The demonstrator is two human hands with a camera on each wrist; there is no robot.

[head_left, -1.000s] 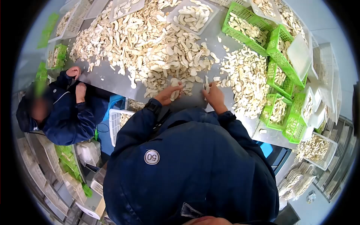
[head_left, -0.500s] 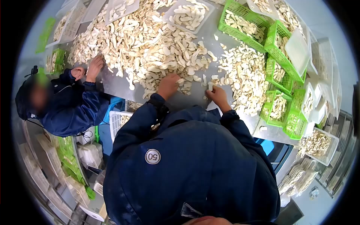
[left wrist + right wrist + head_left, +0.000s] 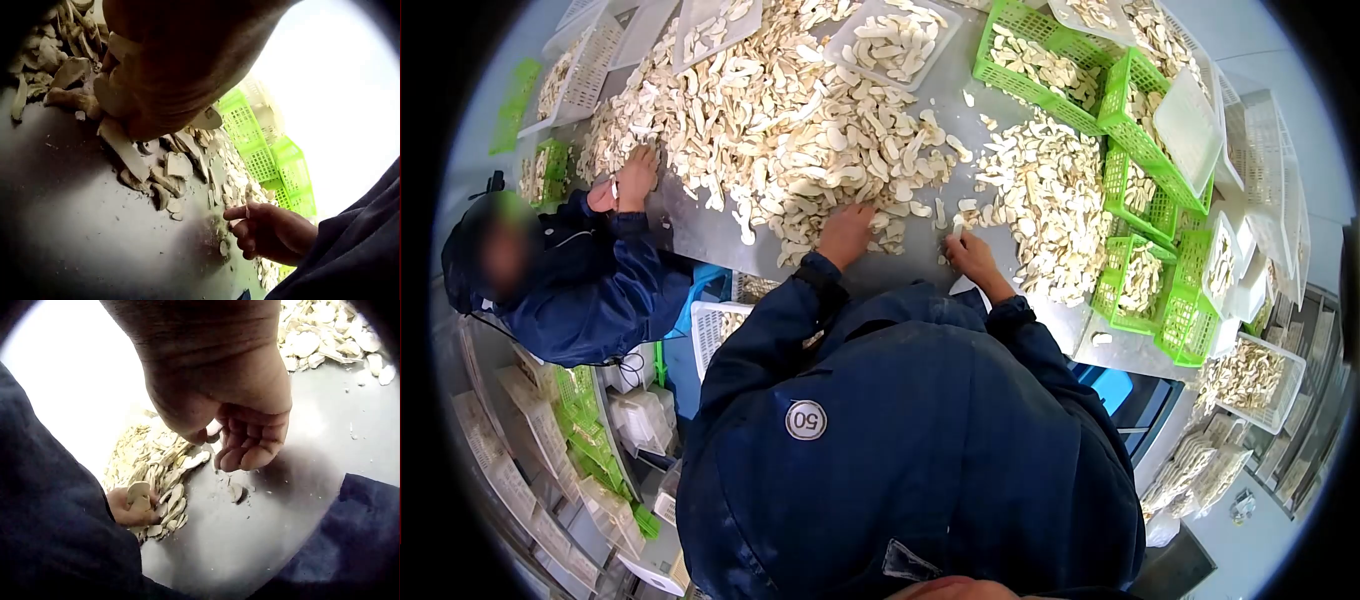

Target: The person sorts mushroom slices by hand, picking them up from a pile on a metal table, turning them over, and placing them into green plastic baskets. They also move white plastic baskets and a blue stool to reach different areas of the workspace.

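My left hand [image 3: 846,236] is at the near edge of a big heap of pale dried mushroom slices [image 3: 790,130]. In the right wrist view, mushroom slices [image 3: 139,495] sit in the curl of that left hand [image 3: 128,512]. More slices lie against its fingers in the left wrist view, where the back of the hand hides part of the hold. Just above the table, my right hand [image 3: 974,260] has curled fingers and pinches a small thin mushroom slice [image 3: 248,201] between thumb and forefinger. One small loose slice [image 3: 235,492] lies on the metal under it.
A second slice pile [image 3: 1050,200] spreads to the right, beside several green baskets [image 3: 1135,285] holding slices. A clear tray [image 3: 895,45] of slices stands at the back. At the left, another person's hands [image 3: 637,178] work at the heap. The grey metal table [image 3: 700,225] carries scattered crumbs.
My left hand has moved from beside the right hand into the heap's near edge. The right hand lowered slightly, its slice less visible from above. The other person's hands reached to the heap.
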